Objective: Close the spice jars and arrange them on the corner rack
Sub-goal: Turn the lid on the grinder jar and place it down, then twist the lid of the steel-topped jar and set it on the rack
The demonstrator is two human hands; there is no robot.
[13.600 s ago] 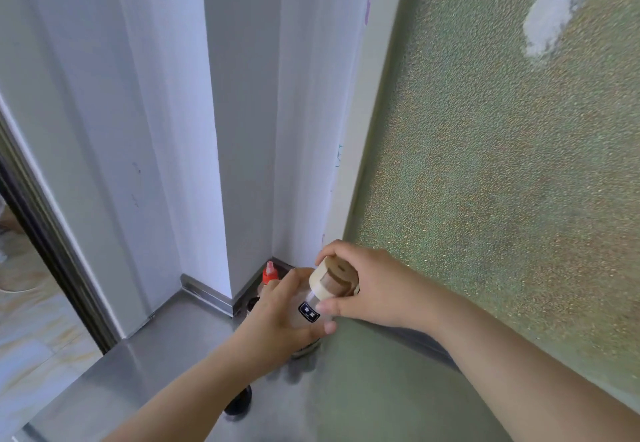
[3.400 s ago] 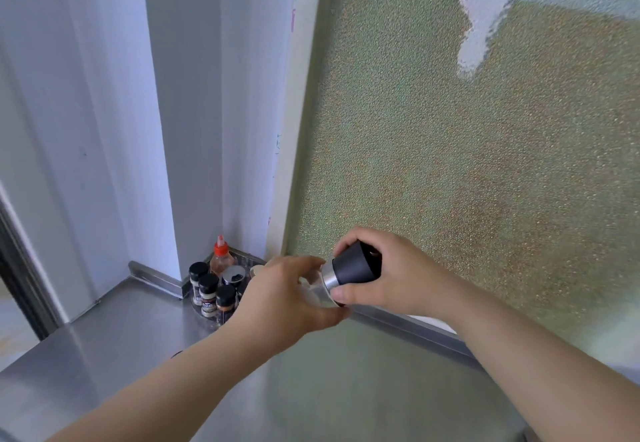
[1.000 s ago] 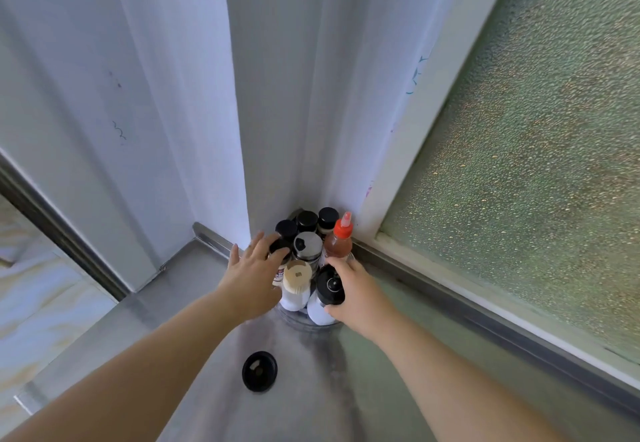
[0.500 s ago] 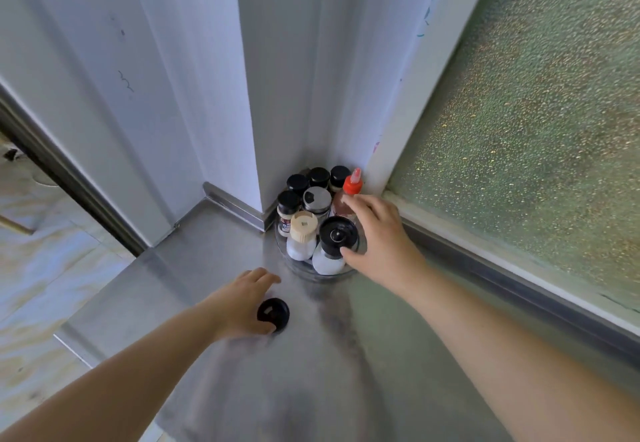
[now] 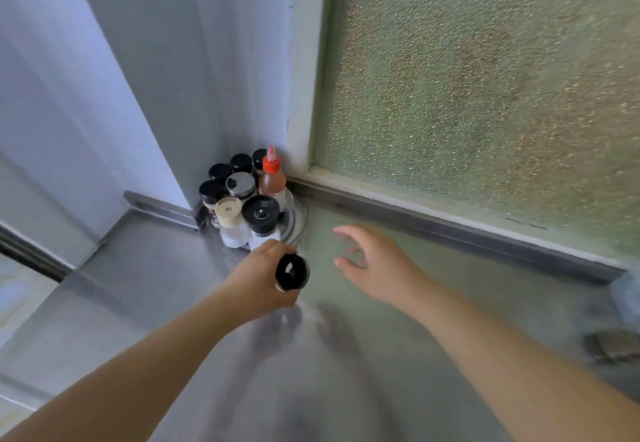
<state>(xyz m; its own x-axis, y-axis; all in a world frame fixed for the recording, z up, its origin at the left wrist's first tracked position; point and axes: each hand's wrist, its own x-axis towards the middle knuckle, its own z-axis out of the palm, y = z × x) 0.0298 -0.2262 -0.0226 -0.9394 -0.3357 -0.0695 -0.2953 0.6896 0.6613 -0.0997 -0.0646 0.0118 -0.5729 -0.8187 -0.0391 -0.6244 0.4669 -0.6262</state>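
My left hand (image 5: 258, 282) grips the black lid (image 5: 292, 272), held off the steel counter (image 5: 138, 303). Right hand (image 5: 375, 265) hangs beside it w/ fingers spread, holding nothing. Spice jars (image 5: 242, 199) stand bunched on the rack (image 5: 296, 220) just beyond my left knuckles, in the corner.

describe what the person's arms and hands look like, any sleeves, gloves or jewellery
Both arms are bare as far as the frame shows: no sleeve on either forearm. The left hand and right hand wear no gloves, and no watch, bracelet or ring is visible, though the right hand is motion-blurred, so a thin ring there could not be ruled out. No markings show on either arm.
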